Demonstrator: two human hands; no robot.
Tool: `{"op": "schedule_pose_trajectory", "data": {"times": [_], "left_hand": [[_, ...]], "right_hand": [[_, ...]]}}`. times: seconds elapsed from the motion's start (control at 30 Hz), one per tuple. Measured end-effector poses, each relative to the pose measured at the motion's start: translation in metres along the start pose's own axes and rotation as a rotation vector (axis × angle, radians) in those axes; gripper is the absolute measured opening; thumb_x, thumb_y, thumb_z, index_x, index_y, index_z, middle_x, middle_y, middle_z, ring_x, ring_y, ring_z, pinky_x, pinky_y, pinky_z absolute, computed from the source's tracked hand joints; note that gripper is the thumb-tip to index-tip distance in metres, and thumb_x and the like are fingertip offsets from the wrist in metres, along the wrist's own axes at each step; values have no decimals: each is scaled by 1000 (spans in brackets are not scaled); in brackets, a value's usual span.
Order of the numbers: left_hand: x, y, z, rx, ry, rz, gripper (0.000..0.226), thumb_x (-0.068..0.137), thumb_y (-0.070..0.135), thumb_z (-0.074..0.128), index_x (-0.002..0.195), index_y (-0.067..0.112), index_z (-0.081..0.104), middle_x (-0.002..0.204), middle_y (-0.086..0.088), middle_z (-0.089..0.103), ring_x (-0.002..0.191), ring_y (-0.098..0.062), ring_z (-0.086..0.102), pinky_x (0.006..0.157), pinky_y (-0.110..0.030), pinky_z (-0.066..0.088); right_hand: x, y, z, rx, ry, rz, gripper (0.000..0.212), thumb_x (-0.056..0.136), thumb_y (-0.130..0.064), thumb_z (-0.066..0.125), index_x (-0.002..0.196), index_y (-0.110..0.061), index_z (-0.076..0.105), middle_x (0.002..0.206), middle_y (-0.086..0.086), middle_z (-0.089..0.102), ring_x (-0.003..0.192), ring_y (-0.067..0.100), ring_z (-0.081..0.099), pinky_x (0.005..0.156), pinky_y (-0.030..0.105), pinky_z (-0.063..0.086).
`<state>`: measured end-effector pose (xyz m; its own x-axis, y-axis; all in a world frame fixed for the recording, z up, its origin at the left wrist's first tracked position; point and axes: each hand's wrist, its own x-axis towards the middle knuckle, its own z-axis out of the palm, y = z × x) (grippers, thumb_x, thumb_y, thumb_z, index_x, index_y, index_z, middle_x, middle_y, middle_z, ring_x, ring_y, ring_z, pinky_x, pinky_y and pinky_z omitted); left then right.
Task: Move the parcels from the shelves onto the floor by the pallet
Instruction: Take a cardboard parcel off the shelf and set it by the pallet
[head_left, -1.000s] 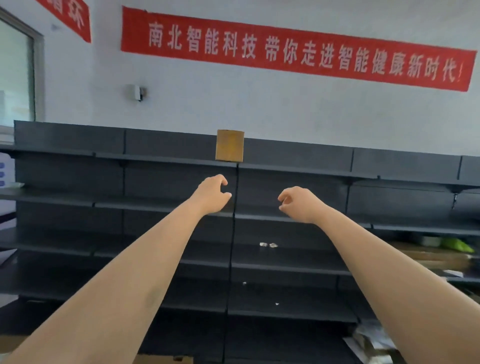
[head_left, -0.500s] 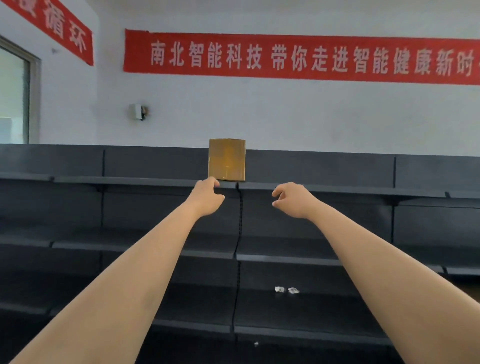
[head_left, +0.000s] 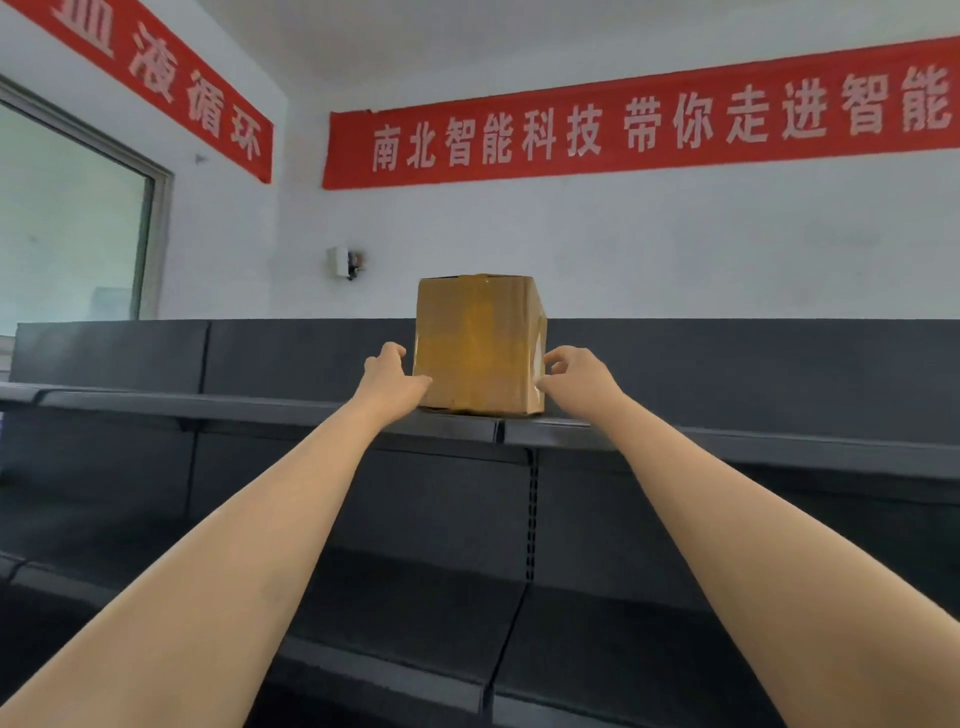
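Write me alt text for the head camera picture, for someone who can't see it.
A person's left hand and right hand clasp the sides of a taped cardboard parcel standing upright on the top shelf of dark grey shelving. Behind it a white wall carries red banners with white Chinese lettering.

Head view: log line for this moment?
parcel: on shelf | left hand: at its left side | right hand: at its right side | grip: unconfirmed | lift: not begun

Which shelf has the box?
The top shelf: the brown box stands on it, between the left hand and right hand. The lower shelves show no box.
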<state>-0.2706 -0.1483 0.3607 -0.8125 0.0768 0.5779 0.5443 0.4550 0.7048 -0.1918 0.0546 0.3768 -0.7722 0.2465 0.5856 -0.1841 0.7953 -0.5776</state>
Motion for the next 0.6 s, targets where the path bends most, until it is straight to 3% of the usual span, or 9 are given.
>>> {"op": "schedule_pose_trajectory", "data": {"times": [0.07,0.17,0.23,0.33,0.4,0.47,0.57,0.6], "left_hand": [[33,1,16,-53,-9,-28,73,91,25,61,149,12,18,151,-12,29,126,-25,44,91,-33,37],[67,3,33,-182,-24,-83,92,87,31,66,153,14,4,157,-9,23,140,-28,31,109,-41,31],[77,5,39,-249,-25,-114,101,86,31,69,153,12,-4,159,-9,16,144,-29,24,112,-43,27],[78,5,39,-244,-24,-144,105,84,28,71,152,12,-8,160,-9,14,144,-28,22,113,-44,26],[71,7,32,-260,-20,-145,102,83,29,72,152,10,-1,158,-9,17,142,-28,26,110,-44,29],[58,12,21,-281,-32,-129,100,77,40,74,151,10,14,154,-8,29,137,-27,35,108,-43,35],[23,26,-7,-332,3,-104,90,75,58,66,144,12,33,138,4,43,126,-18,42,101,-38,36],[11,28,-20,-365,17,-110,87,77,62,62,144,13,35,141,1,44,129,-20,40,103,-42,34]], "right_hand": [[38,8,6,91,-18,13,59,91,-23,59,145,-14,36,146,9,43,124,24,49,92,30,42],[77,15,14,327,-66,66,88,83,-37,70,152,-20,19,154,3,31,137,25,36,110,43,35],[89,18,23,431,-95,84,98,79,-40,74,153,-23,13,155,1,29,139,26,34,110,45,34],[93,20,39,463,-141,49,88,79,-37,75,149,-23,23,146,-1,43,124,23,47,96,39,44],[86,17,43,507,-123,24,84,77,-37,76,145,-22,30,136,-1,51,114,19,53,92,35,47],[74,11,39,569,-92,39,83,75,-41,76,143,-21,33,131,0,54,112,20,55,95,40,49],[40,-11,23,626,-92,61,90,68,-57,73,141,-20,36,131,1,54,114,23,55,97,47,48],[25,-22,18,648,-99,79,94,63,-64,71,140,-20,38,132,1,54,116,24,54,98,49,47]]}}
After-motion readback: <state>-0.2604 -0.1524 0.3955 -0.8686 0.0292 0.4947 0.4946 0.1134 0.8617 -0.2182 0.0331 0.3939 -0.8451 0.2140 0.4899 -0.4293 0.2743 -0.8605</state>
